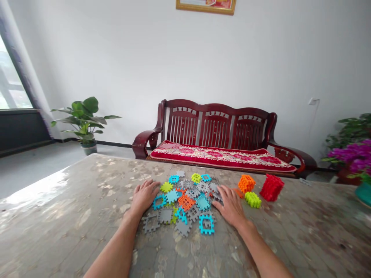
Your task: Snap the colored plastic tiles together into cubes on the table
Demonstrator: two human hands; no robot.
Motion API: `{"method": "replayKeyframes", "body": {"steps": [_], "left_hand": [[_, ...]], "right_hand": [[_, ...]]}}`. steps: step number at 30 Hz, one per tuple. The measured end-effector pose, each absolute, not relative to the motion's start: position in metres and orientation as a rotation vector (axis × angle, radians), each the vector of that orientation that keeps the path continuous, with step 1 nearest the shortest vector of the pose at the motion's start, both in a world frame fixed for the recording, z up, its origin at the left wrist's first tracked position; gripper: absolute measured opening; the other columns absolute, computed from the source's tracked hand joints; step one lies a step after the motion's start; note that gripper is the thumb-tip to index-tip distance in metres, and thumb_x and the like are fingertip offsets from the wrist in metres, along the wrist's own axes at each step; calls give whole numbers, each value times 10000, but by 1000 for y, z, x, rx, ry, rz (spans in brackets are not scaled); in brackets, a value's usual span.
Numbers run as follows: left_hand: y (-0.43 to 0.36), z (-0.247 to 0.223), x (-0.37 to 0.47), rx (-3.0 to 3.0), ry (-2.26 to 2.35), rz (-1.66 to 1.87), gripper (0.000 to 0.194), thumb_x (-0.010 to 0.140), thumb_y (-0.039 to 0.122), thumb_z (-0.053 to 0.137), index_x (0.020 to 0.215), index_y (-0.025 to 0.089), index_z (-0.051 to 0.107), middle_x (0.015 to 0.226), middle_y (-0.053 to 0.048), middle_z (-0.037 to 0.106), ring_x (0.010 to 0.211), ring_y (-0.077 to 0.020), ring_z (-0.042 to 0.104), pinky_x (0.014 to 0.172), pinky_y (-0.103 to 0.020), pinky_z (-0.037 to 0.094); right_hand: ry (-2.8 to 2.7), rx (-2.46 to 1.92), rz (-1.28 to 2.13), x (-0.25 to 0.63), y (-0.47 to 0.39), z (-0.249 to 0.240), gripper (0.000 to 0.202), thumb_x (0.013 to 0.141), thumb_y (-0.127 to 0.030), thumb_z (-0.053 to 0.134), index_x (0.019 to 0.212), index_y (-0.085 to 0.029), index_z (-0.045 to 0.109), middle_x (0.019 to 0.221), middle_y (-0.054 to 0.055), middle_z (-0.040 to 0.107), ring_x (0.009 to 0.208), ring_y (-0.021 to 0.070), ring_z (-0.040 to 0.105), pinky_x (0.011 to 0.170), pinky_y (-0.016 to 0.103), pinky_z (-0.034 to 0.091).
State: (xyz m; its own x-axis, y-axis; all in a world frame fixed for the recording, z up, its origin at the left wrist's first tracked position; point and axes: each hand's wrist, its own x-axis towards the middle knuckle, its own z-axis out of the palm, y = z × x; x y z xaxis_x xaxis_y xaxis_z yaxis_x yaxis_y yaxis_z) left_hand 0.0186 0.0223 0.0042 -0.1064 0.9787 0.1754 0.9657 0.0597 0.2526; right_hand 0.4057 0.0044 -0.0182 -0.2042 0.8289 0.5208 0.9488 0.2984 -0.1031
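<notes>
Flat notched plastic pieces in grey, blue, orange and yellow-green lie in a loose, overlapping pile at the middle of the table. My left hand [145,196] rests palm down at the pile's left edge, fingers spread, beside a yellow-green piece [166,187] and a blue frame piece [159,201]. On the right side my right hand [229,204] lies with its fingers apart, touching the edge of the grey pieces. Neither hand holds anything. An orange square piece [186,202] is near the pile's centre, and a blue frame [206,224] lies at its near right.
Right of my right hand stand an orange block [246,183], a yellow-green block [253,199] and a taller red block [271,188]. Beyond the patterned table [72,227] is a wooden bench [216,127]. Purple flowers [355,156] in a teal pot are at the far right.
</notes>
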Motion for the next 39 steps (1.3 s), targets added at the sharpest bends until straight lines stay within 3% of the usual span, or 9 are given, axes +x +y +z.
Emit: {"method": "replayKeyframes", "body": {"steps": [10,13,17,22,28,39], "left_hand": [[26,3,14,1978,2231,634,423,937,332,400,1266,306,665,1444,-36,587,1371,-207,471,1167,-425,297],[26,6,12,1900,2278,656,438,932,321,394,1272,284,667,1415,-46,612,1322,-216,523,1139,-394,338],[23,10,6,1764,2442,636,457,924,343,379,1280,297,662,1418,-54,607,1332,-249,513,1143,-444,319],[19,11,-6,1724,2504,566,471,909,325,394,1303,295,650,1456,-75,569,1354,-266,489,1137,-456,316],[19,2,-16,1856,2446,544,427,891,339,443,1254,356,667,1451,-34,573,1356,-242,480,1146,-445,299],[16,-5,-14,2020,2370,435,456,952,373,405,1369,352,589,1527,-57,493,1448,-262,368,1180,-483,247]], "right_hand": [[-2457,-1203,-144,341,-31,4,813,831,-746,542,1499,-300,414,1551,70,426,1441,299,324,1215,532,189],[-2449,-1261,-125,341,-27,7,767,856,-717,539,1479,-277,451,1541,82,441,1441,295,324,1216,535,175],[-2385,-1261,-105,337,-22,21,651,881,-627,589,1399,-235,543,1462,97,531,1386,293,383,1197,526,196],[-2406,-1053,64,292,-38,35,390,859,-460,698,1210,-296,648,1208,14,688,1181,215,515,1075,389,346],[-2543,-1128,38,246,-45,38,364,798,-444,731,1113,-277,659,1092,27,698,1094,246,523,975,409,381],[-2617,-1083,-277,241,-43,31,227,923,-381,615,1087,-224,609,995,62,696,984,246,568,870,384,428]]}}
